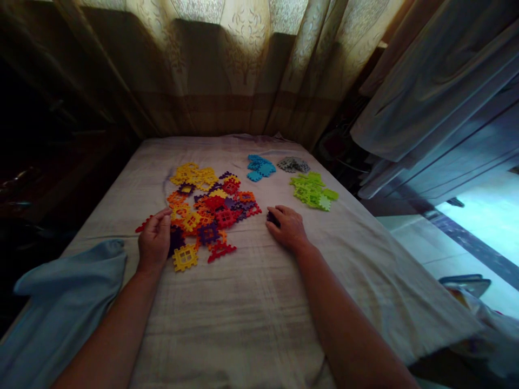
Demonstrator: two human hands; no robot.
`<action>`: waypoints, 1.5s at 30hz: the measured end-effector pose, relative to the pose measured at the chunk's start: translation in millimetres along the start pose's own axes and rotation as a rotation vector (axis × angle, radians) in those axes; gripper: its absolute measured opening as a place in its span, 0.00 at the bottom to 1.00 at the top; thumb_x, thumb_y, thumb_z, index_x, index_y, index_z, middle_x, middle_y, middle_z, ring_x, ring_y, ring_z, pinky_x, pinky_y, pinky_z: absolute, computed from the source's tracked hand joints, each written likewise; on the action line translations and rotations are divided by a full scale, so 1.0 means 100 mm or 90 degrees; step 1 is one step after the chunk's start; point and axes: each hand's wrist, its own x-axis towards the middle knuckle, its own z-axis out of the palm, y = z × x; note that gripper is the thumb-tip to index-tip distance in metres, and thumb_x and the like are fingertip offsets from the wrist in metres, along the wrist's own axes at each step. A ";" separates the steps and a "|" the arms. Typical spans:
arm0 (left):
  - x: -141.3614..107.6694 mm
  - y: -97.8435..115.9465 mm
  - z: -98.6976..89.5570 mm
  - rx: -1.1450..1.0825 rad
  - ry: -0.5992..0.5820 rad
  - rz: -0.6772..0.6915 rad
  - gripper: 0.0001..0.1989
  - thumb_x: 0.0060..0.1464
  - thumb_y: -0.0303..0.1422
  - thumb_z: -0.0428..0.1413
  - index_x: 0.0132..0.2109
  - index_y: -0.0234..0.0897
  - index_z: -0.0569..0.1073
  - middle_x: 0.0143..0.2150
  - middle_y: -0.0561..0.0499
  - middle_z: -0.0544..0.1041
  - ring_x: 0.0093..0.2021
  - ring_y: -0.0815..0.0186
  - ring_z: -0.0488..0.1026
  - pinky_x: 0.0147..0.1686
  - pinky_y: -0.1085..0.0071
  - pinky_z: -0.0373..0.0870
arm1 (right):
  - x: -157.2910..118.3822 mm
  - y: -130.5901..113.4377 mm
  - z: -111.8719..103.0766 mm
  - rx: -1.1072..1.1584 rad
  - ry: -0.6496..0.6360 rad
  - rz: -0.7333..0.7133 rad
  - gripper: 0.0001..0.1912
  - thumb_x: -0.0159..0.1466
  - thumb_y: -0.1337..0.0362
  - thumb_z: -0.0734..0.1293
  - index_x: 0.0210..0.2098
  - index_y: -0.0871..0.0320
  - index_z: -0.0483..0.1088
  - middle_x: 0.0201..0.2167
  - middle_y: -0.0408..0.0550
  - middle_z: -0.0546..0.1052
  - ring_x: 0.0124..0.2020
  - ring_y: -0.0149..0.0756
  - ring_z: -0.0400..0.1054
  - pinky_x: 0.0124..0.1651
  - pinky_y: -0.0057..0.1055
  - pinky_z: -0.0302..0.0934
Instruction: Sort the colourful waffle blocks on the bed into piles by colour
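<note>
A mixed pile of interlocking plastic tiles (225, 217) in red, orange, yellow and purple lies on the cloth-covered table. At its left edge is my left hand (154, 243), fingers curled and pressed together; whatever they hold, if anything, is hidden. A red tile (144, 223) pokes out behind that hand, and a purple tile (175, 240) lies just right of it. My right hand (288, 228) rests right of the pile, its fingers closed over a dark purple tile (273, 218). Nearest me in the pile is a yellow window-patterned tile (185, 258).
Sorted heaps sit toward the back right: blue tiles (260, 167), grey tiles (293, 164) and lime green tiles (313, 190). Light blue cloth (87, 286) covers the table's left edge. A patterned curtain (239, 70) hangs behind, with hanging fabric (425, 81) at right.
</note>
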 end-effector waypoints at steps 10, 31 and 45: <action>0.00 -0.03 0.00 -0.001 -0.003 0.011 0.19 0.58 0.46 0.52 0.48 0.39 0.77 0.51 0.47 0.80 0.54 0.58 0.76 0.59 0.60 0.69 | -0.03 0.21 -0.20 -0.043 -0.028 0.116 0.22 0.57 0.64 0.66 0.52 0.56 0.76 0.50 0.56 0.76 0.52 0.50 0.67 0.52 0.42 0.59; 0.07 -0.07 0.03 -0.208 0.080 -0.117 0.19 0.58 0.46 0.50 0.44 0.37 0.76 0.47 0.43 0.79 0.46 0.62 0.77 0.44 0.67 0.76 | -0.02 -1.48 0.19 0.068 -0.067 -0.185 0.22 0.62 0.56 0.70 0.54 0.55 0.73 0.51 0.55 0.76 0.54 0.49 0.66 0.56 0.45 0.58; 0.04 -0.09 -0.05 -0.078 0.050 -0.074 0.22 0.55 0.46 0.52 0.49 0.37 0.76 0.40 0.48 0.80 0.39 0.64 0.77 0.46 0.65 0.75 | 0.07 -0.69 0.15 0.504 0.147 0.068 0.11 0.60 0.58 0.65 0.37 0.56 0.76 0.33 0.45 0.81 0.32 0.35 0.72 0.40 0.32 0.67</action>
